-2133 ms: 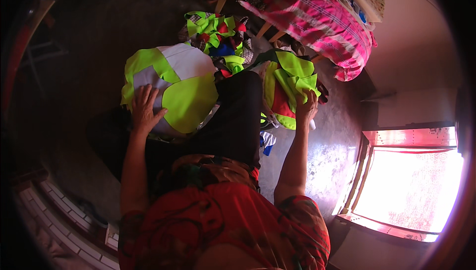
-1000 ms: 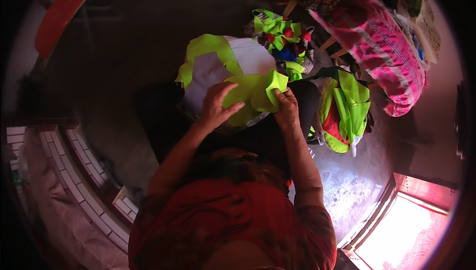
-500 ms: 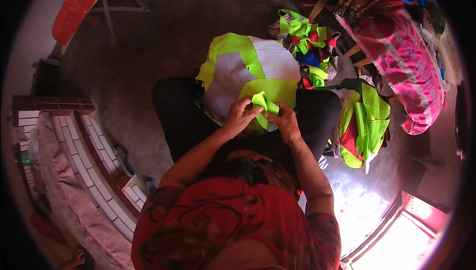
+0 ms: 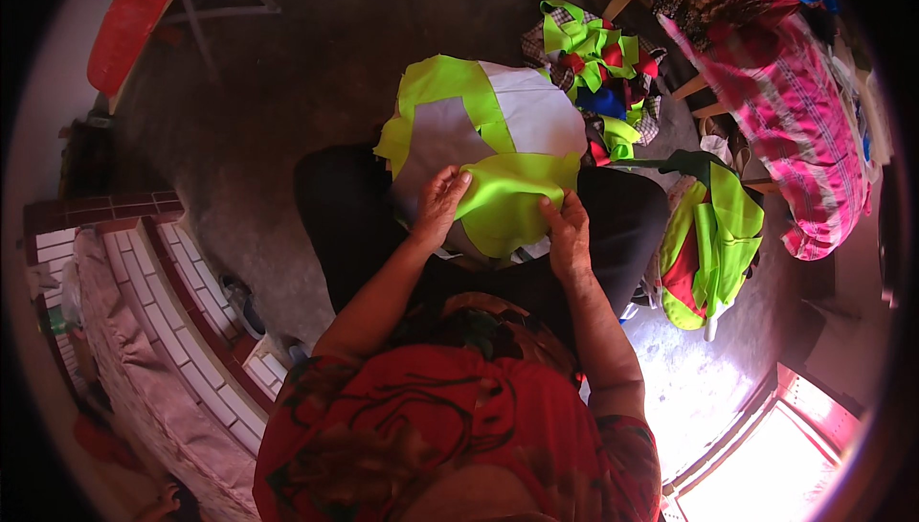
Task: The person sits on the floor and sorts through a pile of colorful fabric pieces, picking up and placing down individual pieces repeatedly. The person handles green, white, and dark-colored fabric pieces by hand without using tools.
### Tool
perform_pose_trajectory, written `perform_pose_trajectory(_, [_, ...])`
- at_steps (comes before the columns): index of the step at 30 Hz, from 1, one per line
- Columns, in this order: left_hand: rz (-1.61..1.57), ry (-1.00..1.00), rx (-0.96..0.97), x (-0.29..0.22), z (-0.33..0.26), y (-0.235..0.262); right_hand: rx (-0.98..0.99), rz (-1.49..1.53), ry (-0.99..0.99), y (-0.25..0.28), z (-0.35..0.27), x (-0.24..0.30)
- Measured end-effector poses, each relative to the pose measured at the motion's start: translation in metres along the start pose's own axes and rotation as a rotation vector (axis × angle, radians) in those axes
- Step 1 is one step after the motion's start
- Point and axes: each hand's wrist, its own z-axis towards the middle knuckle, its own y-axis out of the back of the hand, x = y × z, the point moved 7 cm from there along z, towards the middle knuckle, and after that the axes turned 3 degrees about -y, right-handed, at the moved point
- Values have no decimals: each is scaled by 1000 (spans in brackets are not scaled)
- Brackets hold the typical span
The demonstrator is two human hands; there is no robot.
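Across my lap lies a broad white cloth [image 4: 541,110] with neon yellow-green fabric along its upper left. A neon yellow-green fabric piece [image 4: 512,198] spreads over its near part, slightly wavy, its lower edge hanging toward me. My left hand [image 4: 440,204] pinches the left edge of this piece, thumb on top. At its right edge my right hand [image 4: 571,233] is closed on the fabric, thumb on top and the other fingers partly hidden. Both hands sit above my dark trousers.
Right of my knee is a bundle of green and red cloth [image 4: 708,244]. Beyond it lies a heap of coloured scraps [image 4: 603,67]. A pink checked cloth [image 4: 785,120] covers something at the right. At far left stands a red seat [image 4: 139,19]; white tiled steps [image 4: 163,302] are nearer.
The small fold between my fingers has been opened out. My hands have moved apart, and the green piece now lies spread between them.
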Motion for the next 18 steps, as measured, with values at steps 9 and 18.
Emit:
perform_pose_trajectory(9, [226, -164, -70, -15, 14, 4, -91, -110, 17, 0, 3, 4])
perform_pose_trajectory(18, [706, -376, 173, -72, 97, -34, -96, -113, 33, 0, 7, 12])
